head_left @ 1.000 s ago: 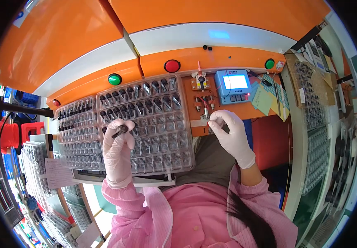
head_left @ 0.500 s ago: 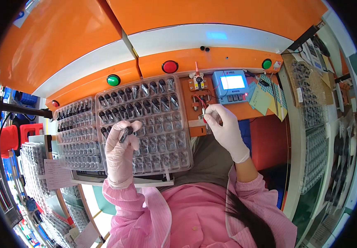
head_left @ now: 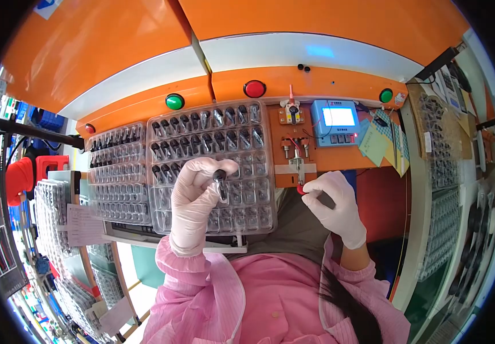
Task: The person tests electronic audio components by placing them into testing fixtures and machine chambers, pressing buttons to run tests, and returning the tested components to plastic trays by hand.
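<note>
My left hand (head_left: pixel 193 200), in a white glove, pinches a small black part with a shiny silver-clear end (head_left: pixel 220 179) above the clear plastic tray (head_left: pixel 270 195). Similar black parts fill the tray's upper rows, while several lower pockets show no part. My right hand (head_left: pixel 336 206), also gloved, has thumb and forefinger closed at the red-tipped handle (head_left: pixel 300 189) of a small metal fixture (head_left: pixel 297 163). Red wires run from that fixture. Right of it stands a blue tester box (head_left: pixel 335 123) with a lit screen.
A second tray (head_left: pixel 118 175) of parts lies to the left. Green (head_left: pixel 174 101) and red (head_left: pixel 255 88) buttons line the orange panel. Sticky notes (head_left: pixel 376 143) lie beside the tester. Stacked trays (head_left: pixel 439 223) stand on the right, and a red bin (head_left: pixel 21 180) is far left.
The view has shifted, so the bench appears further right. My right hand has drawn the red-tipped handle toward my body. My left hand has turned the part, and its shiny end now shows.
</note>
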`<state>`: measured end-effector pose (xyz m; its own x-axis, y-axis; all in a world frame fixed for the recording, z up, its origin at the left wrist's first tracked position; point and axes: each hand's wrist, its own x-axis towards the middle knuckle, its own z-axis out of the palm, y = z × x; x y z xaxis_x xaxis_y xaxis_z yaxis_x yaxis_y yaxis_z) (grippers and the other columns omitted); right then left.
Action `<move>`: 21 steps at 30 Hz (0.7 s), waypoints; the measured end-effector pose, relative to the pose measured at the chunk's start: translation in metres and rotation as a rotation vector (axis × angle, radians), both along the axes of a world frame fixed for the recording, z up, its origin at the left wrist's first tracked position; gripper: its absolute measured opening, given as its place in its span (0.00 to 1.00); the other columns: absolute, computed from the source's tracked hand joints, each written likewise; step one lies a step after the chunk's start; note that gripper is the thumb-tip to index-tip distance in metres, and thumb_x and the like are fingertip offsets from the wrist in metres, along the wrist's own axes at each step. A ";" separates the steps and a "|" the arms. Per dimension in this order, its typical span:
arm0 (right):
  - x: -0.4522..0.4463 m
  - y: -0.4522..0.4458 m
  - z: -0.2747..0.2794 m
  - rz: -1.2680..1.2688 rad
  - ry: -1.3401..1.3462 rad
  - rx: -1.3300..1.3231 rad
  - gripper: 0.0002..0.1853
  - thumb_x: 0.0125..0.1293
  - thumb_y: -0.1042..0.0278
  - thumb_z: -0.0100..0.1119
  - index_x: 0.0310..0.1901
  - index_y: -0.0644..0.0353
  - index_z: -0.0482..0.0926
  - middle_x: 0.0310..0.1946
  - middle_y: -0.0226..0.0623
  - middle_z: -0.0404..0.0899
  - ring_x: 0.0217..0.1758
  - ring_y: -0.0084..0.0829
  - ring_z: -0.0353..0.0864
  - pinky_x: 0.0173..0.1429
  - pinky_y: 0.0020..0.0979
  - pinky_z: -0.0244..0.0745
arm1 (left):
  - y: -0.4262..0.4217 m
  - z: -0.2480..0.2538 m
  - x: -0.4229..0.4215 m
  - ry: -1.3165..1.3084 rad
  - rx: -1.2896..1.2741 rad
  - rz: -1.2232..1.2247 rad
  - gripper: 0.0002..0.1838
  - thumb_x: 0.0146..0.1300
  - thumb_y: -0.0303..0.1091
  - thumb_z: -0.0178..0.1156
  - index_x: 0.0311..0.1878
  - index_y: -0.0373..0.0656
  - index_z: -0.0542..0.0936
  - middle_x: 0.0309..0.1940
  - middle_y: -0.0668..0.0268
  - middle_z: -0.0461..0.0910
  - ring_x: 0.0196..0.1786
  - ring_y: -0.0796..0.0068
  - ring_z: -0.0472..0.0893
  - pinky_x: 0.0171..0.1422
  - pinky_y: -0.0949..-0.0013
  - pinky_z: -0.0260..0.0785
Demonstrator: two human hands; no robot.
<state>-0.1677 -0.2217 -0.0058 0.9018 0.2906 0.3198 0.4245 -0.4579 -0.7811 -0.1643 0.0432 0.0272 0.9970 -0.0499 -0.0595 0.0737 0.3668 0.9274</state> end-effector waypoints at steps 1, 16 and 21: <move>-0.001 0.003 0.005 -0.028 -0.019 0.004 0.09 0.52 0.80 0.66 0.35 0.59 0.79 0.27 0.31 0.77 0.30 0.30 0.74 0.38 0.30 0.68 | -0.003 0.001 0.000 -0.030 0.010 -0.015 0.13 0.65 0.23 0.60 0.51 0.42 0.73 0.51 0.57 0.80 0.54 0.76 0.77 0.52 0.77 0.69; 0.090 0.012 -0.017 -0.377 -0.096 0.159 0.08 0.54 0.77 0.66 0.38 0.61 0.82 0.30 0.36 0.79 0.33 0.36 0.78 0.40 0.32 0.72 | -0.020 0.018 0.008 -0.104 0.359 -0.096 0.10 0.61 0.24 0.63 0.46 0.41 0.77 0.43 0.63 0.82 0.45 0.75 0.80 0.49 0.74 0.69; 0.125 0.024 -0.041 -0.447 -0.305 -0.388 0.10 0.53 0.70 0.69 0.37 0.60 0.82 0.31 0.36 0.80 0.35 0.37 0.79 0.41 0.35 0.73 | -0.038 0.027 0.057 -0.523 1.074 -0.217 0.11 0.56 0.27 0.64 0.44 0.43 0.79 0.36 0.65 0.81 0.37 0.70 0.80 0.43 0.69 0.69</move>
